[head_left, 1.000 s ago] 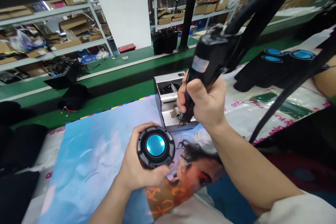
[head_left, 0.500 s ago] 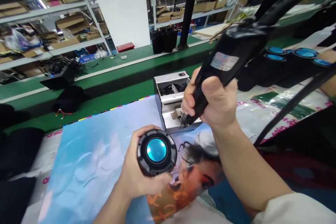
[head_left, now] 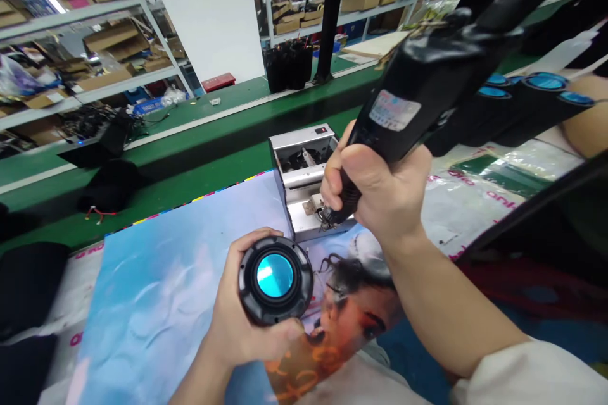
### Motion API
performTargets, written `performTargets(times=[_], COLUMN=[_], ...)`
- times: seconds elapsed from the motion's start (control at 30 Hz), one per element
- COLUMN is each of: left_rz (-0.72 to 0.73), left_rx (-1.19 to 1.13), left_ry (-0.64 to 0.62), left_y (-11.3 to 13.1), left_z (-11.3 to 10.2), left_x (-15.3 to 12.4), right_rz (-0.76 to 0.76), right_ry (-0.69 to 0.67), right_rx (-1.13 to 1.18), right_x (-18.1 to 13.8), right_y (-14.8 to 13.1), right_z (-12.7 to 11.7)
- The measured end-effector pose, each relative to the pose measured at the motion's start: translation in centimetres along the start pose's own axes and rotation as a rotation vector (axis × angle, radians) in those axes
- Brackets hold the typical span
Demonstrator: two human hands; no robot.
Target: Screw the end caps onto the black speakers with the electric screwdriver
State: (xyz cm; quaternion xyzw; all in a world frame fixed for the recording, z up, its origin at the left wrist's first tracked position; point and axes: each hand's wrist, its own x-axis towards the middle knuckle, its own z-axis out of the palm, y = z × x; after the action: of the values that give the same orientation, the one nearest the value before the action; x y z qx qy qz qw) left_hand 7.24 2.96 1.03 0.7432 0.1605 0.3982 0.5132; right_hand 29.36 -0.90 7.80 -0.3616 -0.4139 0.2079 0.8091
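My left hand [head_left: 240,323] is wrapped round a round black speaker unit [head_left: 275,280] with a shiny blue centre, holding it face up over a printed poster sheet [head_left: 156,304]. My right hand [head_left: 380,190] grips a black electric screwdriver [head_left: 413,101] hanging from a thick cable. Its tip [head_left: 327,218] rests at the front tray of a small grey metal box [head_left: 304,177], just beyond the speaker.
A row of black speaker units with blue tops [head_left: 532,101] lies at the right on plastic wrap. A green conveyor belt [head_left: 190,164] runs behind, with black items [head_left: 111,186] on it. Shelves of cardboard boxes [head_left: 95,57] stand at the back.
The screwdriver has tilted further to the right while its tip stays at the grey box. My left hand with the speaker has shifted slightly toward me and left.
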Motion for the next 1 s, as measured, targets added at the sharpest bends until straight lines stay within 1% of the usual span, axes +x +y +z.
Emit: performTargets(times=[0.13, 0.2, 0.23, 0.33, 0.37, 0.43, 0.5, 0.53, 0.6, 0.7, 0.83, 0.93, 1.0], left_rz=[0.017, 0.016, 0.009, -0.026, -0.038, -0.06, -0.081, -0.094, -0.114, -0.129, -0.143, -0.153, -0.133], left_rx=[-0.003, -0.01, -0.011, 0.004, 0.014, 0.025, 0.024, 0.017, 0.001, -0.03, -0.051, -0.033, -0.024], left_ry=[0.015, 0.008, 0.001, -0.015, -0.014, -0.013, -0.017, -0.021, -0.029, -0.037, -0.045, -0.044, -0.035], left_y=[-0.1, 0.0, 0.0, 0.2, 0.2, 0.2, 0.2, 0.2, 0.3, 0.4, 0.5, 0.3, 0.1], left_z=[0.1, 0.2, 0.1, 0.0, 0.0, -0.2, -0.3, -0.3, -0.3, -0.3, -0.2, -0.2, -0.2], left_x=[0.0, 0.1, 0.1, 0.2, 0.2, 0.2, 0.2, 0.2, 0.1, 0.1, 0.2, 0.1, 0.1], right_rz=[0.052, 0.068, 0.058, 0.001, 0.006, 0.062, 0.074, 0.067, 0.082, 0.14, 0.036, 0.101, 0.116], right_ry=[-0.034, -0.042, -0.02, 0.085, 0.083, 0.032, -0.04, -0.065, -0.073, -0.057, -0.231, -0.284, -0.313], right_rx=[0.008, 0.028, 0.035, 0.01, -0.004, -0.016, 0.012, 0.024, 0.02, 0.007, 0.109, 0.156, 0.141], right_x=[-0.3, -0.3, -0.3, 0.3, 0.6, 1.2, 1.7, 1.9, 2.1, 1.9, 1.2, 0.6, 0.5], right_y=[-0.5, -1.7, -2.5, -5.7, -6.7, -8.2, -9.0, -9.1, -9.1, -8.6, -7.6, -6.9, -6.7], right_z=[-0.4, -0.1, 0.2, 1.9, 2.7, 4.5, 6.1, 6.8, 7.7, 7.9, 7.3, 7.7, 8.2])
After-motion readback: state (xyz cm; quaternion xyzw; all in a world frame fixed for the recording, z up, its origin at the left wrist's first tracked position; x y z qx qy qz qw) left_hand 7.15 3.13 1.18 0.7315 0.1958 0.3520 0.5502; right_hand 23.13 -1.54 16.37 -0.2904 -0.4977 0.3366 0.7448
